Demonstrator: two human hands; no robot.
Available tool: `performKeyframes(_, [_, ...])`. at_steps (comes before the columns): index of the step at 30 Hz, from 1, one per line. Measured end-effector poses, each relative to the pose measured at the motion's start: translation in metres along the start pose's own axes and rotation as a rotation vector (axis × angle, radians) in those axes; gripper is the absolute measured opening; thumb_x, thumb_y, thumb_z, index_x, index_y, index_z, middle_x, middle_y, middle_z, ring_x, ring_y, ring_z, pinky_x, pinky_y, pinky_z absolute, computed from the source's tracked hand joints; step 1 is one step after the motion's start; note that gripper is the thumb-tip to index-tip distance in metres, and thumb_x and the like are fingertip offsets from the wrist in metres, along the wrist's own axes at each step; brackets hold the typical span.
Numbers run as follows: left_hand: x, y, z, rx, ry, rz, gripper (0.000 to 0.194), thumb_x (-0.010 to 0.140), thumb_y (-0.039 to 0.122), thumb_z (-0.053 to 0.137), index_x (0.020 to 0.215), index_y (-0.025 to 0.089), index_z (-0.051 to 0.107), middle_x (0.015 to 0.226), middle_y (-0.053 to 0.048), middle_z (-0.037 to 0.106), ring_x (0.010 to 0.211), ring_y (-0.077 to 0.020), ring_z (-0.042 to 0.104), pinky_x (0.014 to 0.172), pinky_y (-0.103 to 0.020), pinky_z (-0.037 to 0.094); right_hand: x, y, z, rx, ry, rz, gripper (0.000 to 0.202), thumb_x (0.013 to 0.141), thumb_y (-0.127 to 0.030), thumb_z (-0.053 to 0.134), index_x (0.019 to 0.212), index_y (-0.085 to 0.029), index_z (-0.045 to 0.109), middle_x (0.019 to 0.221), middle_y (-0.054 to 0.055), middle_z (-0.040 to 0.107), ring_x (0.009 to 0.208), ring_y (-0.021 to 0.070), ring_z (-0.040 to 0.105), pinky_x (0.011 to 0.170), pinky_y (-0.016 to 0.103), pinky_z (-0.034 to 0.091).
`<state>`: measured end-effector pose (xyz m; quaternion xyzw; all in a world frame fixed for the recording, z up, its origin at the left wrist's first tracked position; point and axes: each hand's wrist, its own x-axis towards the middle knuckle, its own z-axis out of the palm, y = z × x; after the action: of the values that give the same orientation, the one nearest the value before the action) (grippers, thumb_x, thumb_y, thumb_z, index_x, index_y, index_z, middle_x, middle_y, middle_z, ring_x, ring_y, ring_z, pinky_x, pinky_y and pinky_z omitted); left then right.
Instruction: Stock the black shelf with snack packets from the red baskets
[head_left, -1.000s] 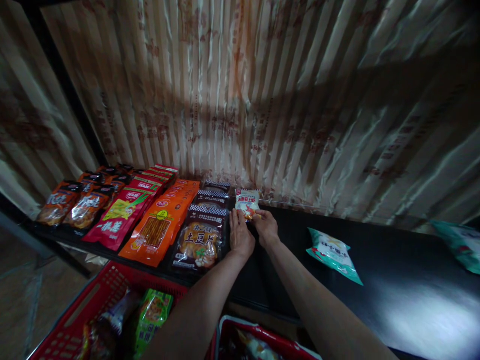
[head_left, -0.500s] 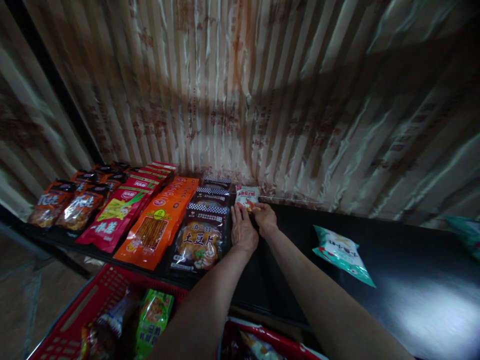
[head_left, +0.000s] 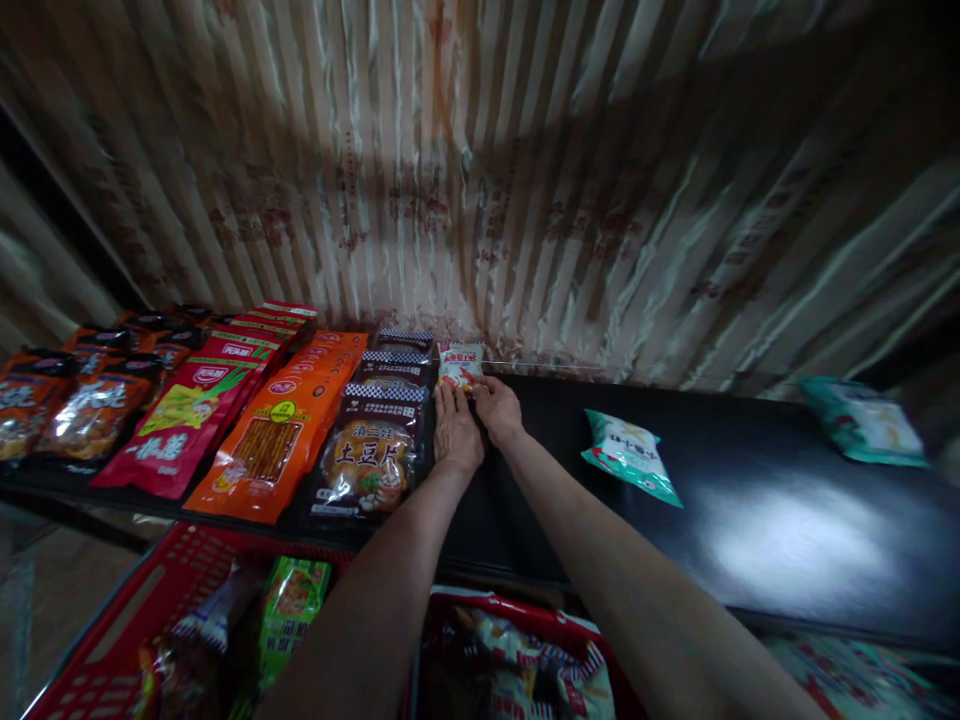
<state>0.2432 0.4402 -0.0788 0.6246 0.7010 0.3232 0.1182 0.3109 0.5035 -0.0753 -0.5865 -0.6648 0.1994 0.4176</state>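
Observation:
A small white-and-red snack bag (head_left: 460, 362) lies at the back of the black shelf, against the curtain. My left hand (head_left: 457, 430) rests at its lower left, fingers stretched out and touching the bag's near edge. My right hand (head_left: 498, 408) is closed at the bag's lower right corner, thumb and fingers pinching it. Just left of my left hand, brown potato-slice packets (head_left: 371, 450) overlap in a row running front to back. The bag's near edge is partly hidden under my fingers.
Orange packets (head_left: 281, 440), pink-red packets (head_left: 187, 420) and black-and-orange packets (head_left: 97, 410) line the shelf (head_left: 525, 520) leftward. Two teal bags lie rightward, one nearer (head_left: 631, 455), one farther (head_left: 866, 420). Below the front edge stand a red basket (head_left: 131, 610) and a red-rimmed container (head_left: 517, 604) holding bags.
The view has shifted right and slightly down, bringing more of the far teal bag and the red-rimmed container into sight. Both hands remain at the white-and-red bag.

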Motion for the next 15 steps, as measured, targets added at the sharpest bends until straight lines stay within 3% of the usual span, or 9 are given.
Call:
performKeyframes(6, [-0.001,-0.008,0.000,0.024,0.022,-0.024,0.055,0.086,0.016,0.032,0.140,0.002,0.030,0.152,-0.019,0.023,0.142,-0.0275,0.006,0.116,-0.042,0.017,-0.062,-0.028,-0.029,-0.044,0.029,-0.099,0.032,0.076,-0.019,0.052,0.105,-0.019,0.066,0.121,0.011,0.060,0.115,0.0250,0.053,0.097,0.041,0.041])
performKeyframes(11, [-0.013,-0.010,-0.003,0.047,0.022,0.050,0.054,0.083,0.013,0.036,0.137,0.007,0.037,0.151,-0.015,0.028,0.143,-0.0254,0.006,0.115,-0.042,0.019,-0.124,-0.034,-0.054,0.040,-0.030,-0.179,0.031,0.077,-0.016,0.049,0.103,-0.017,0.066,0.121,0.013,0.060,0.120,0.0254,0.050,0.099,0.044,0.042])
performKeyframes(15, [-0.042,0.001,-0.008,0.040,0.054,0.079,0.048,0.083,0.012,0.039,0.130,0.004,0.046,0.149,-0.018,0.030,0.143,-0.0265,0.009,0.115,-0.042,0.022,-0.184,-0.034,-0.081,0.223,-0.041,-0.183,0.027,0.082,-0.022,0.048,0.103,-0.021,0.065,0.120,0.010,0.061,0.113,0.0217,0.056,0.098,0.040,0.044])
